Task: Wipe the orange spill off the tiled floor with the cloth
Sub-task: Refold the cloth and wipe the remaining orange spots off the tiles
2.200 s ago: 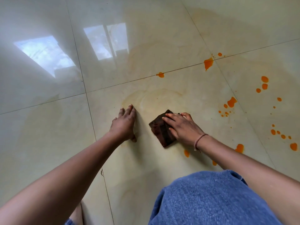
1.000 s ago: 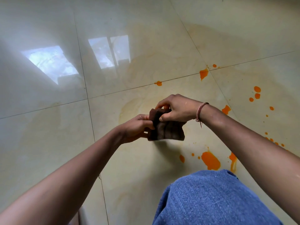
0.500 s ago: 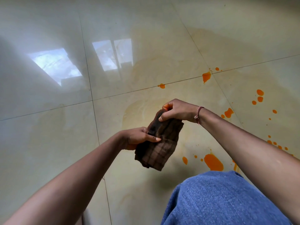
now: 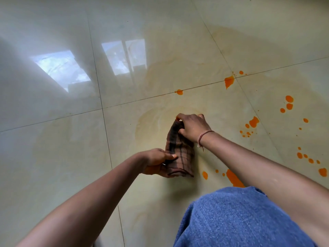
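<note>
I see the dark brown checked cloth (image 4: 179, 150) stretched between both hands above the glossy cream tiled floor (image 4: 71, 157): right hand (image 4: 193, 128) pinches its far end, left hand (image 4: 156, 162) grips its near edge. Orange spill drops (image 4: 234, 178) lie right, near the blue denim knee (image 4: 240, 220).

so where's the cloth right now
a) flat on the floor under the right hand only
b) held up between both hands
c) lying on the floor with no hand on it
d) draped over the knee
b: the right hand pinches the top end of the brown cloth and the left hand grips its lower edge, so it is stretched between them rather than pressed flat on the tiled floor.
</note>
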